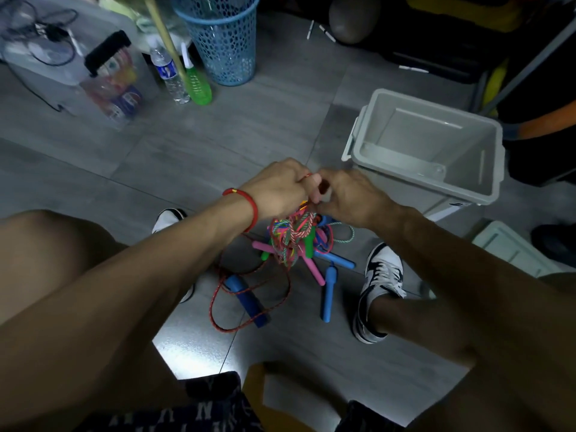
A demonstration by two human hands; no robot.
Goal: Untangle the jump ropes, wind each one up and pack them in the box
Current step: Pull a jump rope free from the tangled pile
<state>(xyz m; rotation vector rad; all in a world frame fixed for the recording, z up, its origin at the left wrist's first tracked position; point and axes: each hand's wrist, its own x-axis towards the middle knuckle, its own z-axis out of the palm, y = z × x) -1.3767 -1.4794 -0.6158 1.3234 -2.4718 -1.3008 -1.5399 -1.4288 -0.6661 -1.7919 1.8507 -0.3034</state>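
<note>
Both hands pinch the top of the rope tangle point(293, 235), left hand point(277, 190) and right hand point(352, 198) close together; it hangs straight down between the feet. The box point(361, 145) sits just right, nearer the right hand, and looks empty.

Single view only, head-mounted, wide-angle with curved edges. It looks forward and steeply down from a seated person's eye level onto a grey tiled floor point(193, 157). Both forearms enter from the bottom corners and meet at frame centre, close to the lens. Knees and shoes frame the lower field; floor clutter lies farther off along the top edge.
</note>
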